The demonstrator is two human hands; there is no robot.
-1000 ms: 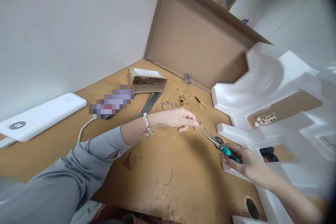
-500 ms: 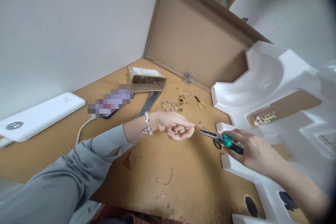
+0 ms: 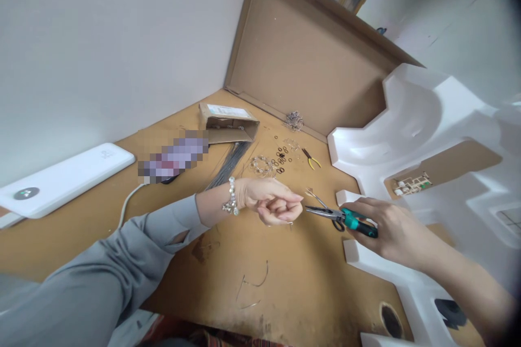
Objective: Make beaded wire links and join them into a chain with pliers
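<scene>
My left hand [image 3: 277, 200], a beaded bracelet [image 3: 232, 198] on its wrist, is closed in a pinch over the middle of the table. A short bit of thin wire [image 3: 290, 223] shows just below its curled fingers; the rest is hidden. My right hand [image 3: 391, 225] is wrapped round the green and black handles of needle-nose pliers [image 3: 325, 212]. Their jaws point left, with the tips close to my left fingertips. Beneath the pliers lies a pair of scissors [image 3: 319, 199], partly covered.
Dark rings [image 3: 281, 156], a bundle of straight wires [image 3: 228, 165], and yellow-handled pliers [image 3: 311, 160] lie farther back. A small open carton [image 3: 230, 114] stands behind the wires. White foam packing [image 3: 358, 146] borders the right side, a power bank [image 3: 73, 179] the left. Bent wire scraps [image 3: 254, 284] lie in front.
My left hand has turned slightly, and the wire end below its fingers looks different. The pliers' tips have shifted a little left and down, nearer the left hand.
</scene>
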